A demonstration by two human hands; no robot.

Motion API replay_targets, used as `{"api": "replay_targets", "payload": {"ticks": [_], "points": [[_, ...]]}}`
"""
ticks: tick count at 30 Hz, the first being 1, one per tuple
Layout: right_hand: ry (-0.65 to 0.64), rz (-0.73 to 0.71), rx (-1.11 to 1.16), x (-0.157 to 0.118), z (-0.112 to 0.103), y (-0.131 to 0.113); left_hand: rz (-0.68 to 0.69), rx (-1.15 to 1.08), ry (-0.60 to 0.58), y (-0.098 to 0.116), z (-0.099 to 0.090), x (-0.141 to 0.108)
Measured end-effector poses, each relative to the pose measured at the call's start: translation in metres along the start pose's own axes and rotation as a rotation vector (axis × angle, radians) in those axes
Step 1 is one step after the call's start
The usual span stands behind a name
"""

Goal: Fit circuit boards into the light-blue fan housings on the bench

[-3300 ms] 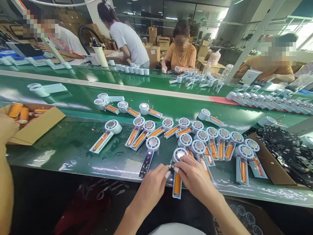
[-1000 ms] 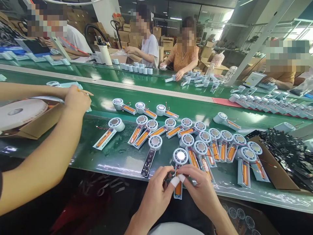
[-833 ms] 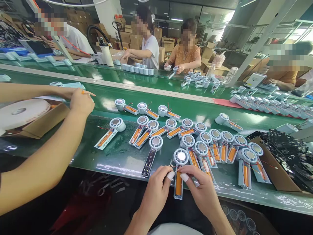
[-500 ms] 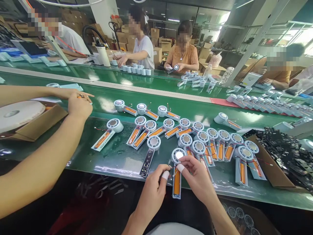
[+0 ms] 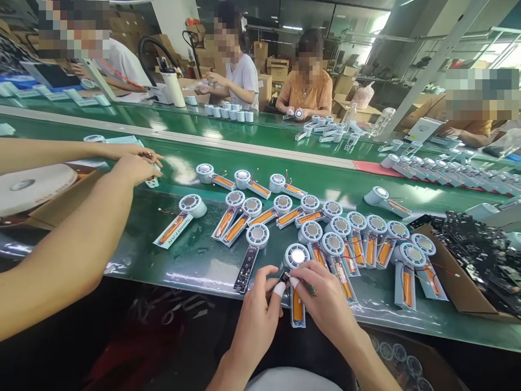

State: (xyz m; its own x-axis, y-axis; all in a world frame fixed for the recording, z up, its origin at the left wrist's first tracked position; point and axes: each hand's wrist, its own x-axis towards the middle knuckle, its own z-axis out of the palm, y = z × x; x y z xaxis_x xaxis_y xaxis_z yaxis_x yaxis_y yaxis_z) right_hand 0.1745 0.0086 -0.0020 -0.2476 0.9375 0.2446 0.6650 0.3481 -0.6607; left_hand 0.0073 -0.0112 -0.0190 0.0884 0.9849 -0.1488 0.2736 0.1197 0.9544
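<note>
My left hand (image 5: 260,304) pinches a small black circuit board (image 5: 284,278) between its fingers, just below the round head of a fan unit (image 5: 297,256). That unit's handle, with an orange battery in it, points toward me at the bench edge. My right hand (image 5: 321,288) is closed at the board's upper end, over the handle; what its fingertips grip is too small to name. White covers wrap fingers on both hands. Left of them lies another fan unit (image 5: 258,235) with a black board (image 5: 246,270) along its handle.
Several fan units with orange batteries cover the bench (image 5: 183,266) ahead and to the right. A cardboard box (image 5: 459,282) of black boards stands at the right. A neighbour's arms (image 5: 101,217) reach in from the left. People sit across the line.
My hands have come together over the fan unit, and the black board now shows between them. The neighbour's hands have shifted slightly right. Across the line, one person has raised a hand.
</note>
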Motion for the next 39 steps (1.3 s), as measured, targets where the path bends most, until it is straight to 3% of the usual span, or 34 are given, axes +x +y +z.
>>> {"api": "replay_targets", "payload": {"ticks": [5, 10, 13, 16, 19, 23, 27, 31, 35, 39], "points": [[0.016, -0.062, -0.187, -0.002, 0.004, -0.002, 0.015, -0.028, -0.02, 0.003, 0.001, 0.001], [-0.03, -0.138, -0.438, -0.003, 0.006, -0.014, 0.269, 0.166, 0.134, -0.005, 0.007, -0.002], [-0.057, -0.134, -0.436, -0.001, 0.005, -0.017, 0.353, 0.187, 0.176, -0.008, 0.007, -0.003], [-0.073, -0.084, -0.259, 0.004, -0.001, -0.011, 0.24, 0.114, 0.115, -0.005, 0.0, 0.001], [-0.119, -0.087, -0.101, 0.008, -0.011, -0.002, 0.108, 0.01, -0.024, 0.002, -0.012, 0.006], [-0.184, -0.124, 0.025, 0.012, -0.015, 0.007, 0.096, -0.049, -0.131, 0.007, -0.022, 0.012], [-0.161, -0.083, 0.018, 0.012, -0.011, 0.005, 0.112, -0.068, -0.151, 0.006, -0.023, 0.014], [-0.186, -0.019, 0.052, 0.007, -0.024, 0.001, 0.062, -0.07, -0.133, 0.001, -0.021, 0.013], [-0.268, -0.065, -0.002, -0.004, -0.038, 0.001, 0.015, -0.033, -0.114, -0.002, -0.021, 0.009], [-0.246, -0.105, -0.022, -0.012, -0.028, 0.003, 0.033, -0.005, -0.149, -0.002, -0.019, 0.006]]}}
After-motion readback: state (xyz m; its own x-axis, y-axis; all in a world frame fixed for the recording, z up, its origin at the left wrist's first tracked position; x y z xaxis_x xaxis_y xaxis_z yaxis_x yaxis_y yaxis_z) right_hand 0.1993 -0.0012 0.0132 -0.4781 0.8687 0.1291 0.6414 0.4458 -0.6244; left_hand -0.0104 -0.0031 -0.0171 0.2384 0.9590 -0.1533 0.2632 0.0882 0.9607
